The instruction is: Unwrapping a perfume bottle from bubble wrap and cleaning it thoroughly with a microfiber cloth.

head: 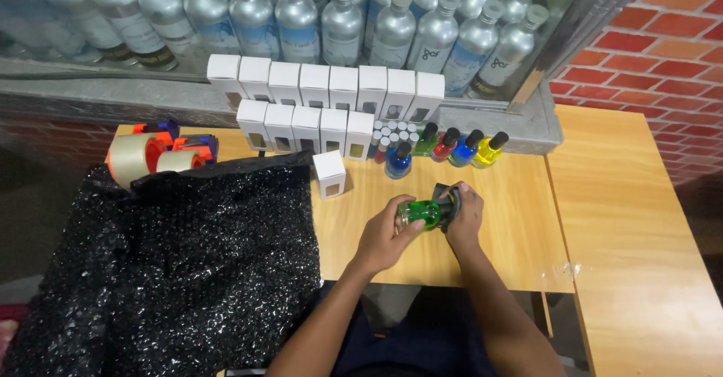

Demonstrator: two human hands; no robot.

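Hands on the green bottle

Bottle [419, 213] lies sideways between your hands above the table [512, 219], at 6 o'clock from the standing row. Your left hand [388, 234] grips its body; your right hand [463, 215] clasps the black cap [446, 200]. You seem mid-capping, which calls for a firm body grip. Counted: five bottles standing, fourteen white boxes [329, 174], two tape rolls [139, 157]. Bubble wrap [181, 264] lies at 9 o'clock.

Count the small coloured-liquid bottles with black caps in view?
6. One green bottle held between the left hand and right hand. Five stand on the table: blue, green, red, blue, yellow. Boxes may hide more.
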